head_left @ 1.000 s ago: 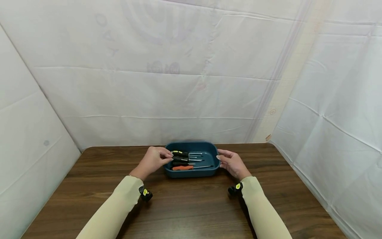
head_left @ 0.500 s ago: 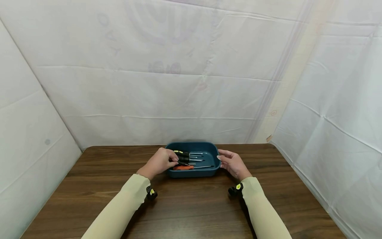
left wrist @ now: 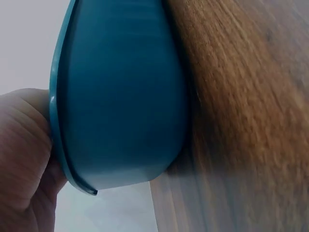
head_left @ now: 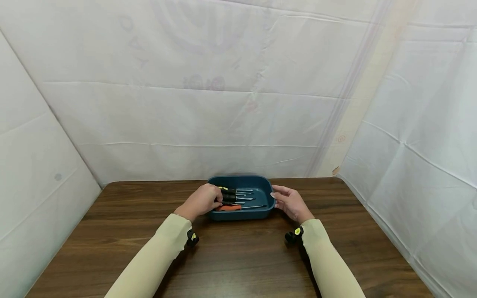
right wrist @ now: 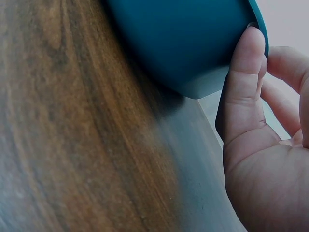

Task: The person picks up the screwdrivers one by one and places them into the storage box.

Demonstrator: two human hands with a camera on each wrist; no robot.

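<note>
A blue tray [head_left: 261, 188] sits on the brown wooden bench [head_left: 238, 265], toward the far edge at 12 o'clock from the person, with one of the hands at each short end. The left hand [head_left: 201, 201] is at the tray's 9 o'clock end, its fingers curled over the rim and down among the handles of the screwdrivers [head_left: 232, 194] lying inside; whether it pinches a handle or only the rim cannot be told. The left wrist view shows the tray's outer wall [left wrist: 120, 96] against that hand [left wrist: 24, 159]. The right hand [head_left: 290, 203] is at the 3 o'clock end, thumb laid straight against the tray's outer wall [right wrist: 183, 43] just below the rim, fingers relaxed beside it. An orange-handled screwdriver [head_left: 228, 208] lies nearest the person, shaft pointing to 3 o'clock. White sheeting [head_left: 238, 95] hangs behind.
</note>
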